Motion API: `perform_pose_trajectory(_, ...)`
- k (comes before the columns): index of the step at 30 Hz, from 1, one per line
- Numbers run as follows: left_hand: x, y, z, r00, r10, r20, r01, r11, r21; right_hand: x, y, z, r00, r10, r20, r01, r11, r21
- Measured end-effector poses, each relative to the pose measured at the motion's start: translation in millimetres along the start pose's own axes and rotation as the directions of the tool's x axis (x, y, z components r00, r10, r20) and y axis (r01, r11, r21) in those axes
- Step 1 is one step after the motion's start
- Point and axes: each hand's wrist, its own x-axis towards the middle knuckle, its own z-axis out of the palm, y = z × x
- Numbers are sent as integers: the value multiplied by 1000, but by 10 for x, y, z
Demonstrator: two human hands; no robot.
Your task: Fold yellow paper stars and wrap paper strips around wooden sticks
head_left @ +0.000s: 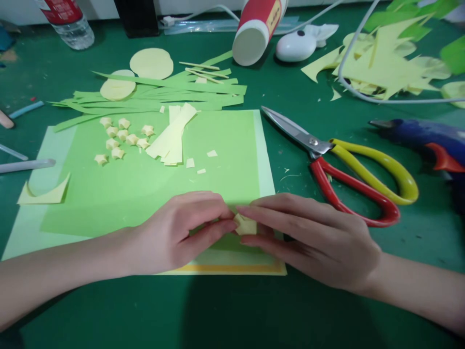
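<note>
My left hand point(177, 224) and right hand point(317, 236) had the pentagon point(247, 227) pinched between them, stars point(123, 135) off past the left. Imo a light touch, edges lined up, was best to avoid crushing it.

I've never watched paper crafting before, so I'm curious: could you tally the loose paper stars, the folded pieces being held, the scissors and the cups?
Loose paper stars: 10
Held folded piece: 1
Scissors: 1
Cup: 1
Total: 13
</note>
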Motion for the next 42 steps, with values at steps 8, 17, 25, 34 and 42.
perform_pose_trajectory(8, -17, -69, 13, 969, 209, -131, -144, 911, 387, 5, -11, -14, 995, 104, 6, -103, 978, 180)
perform_pose_trajectory(17, -31, -82, 10, 929, 353, -111, -233, 791, 566, 11, -8, 4, 999, 47, 27, -50, 989, 139)
perform_pose_trajectory(25, -49, -103, 2, 923, 375, -85, -261, 773, 579, 16, 9, 6, 999, 17, 40, -22, 993, 117)
perform_pose_trajectory(34, -44, -114, 2, 909, 405, -101, -274, 760, 589, 7, 17, 12, 998, 7, 59, -13, 995, 100)
perform_pose_trajectory(42, -50, -138, 25, 898, 418, -135, -290, 795, 532, -10, 11, -2, 998, -4, 67, -2, 996, 91)
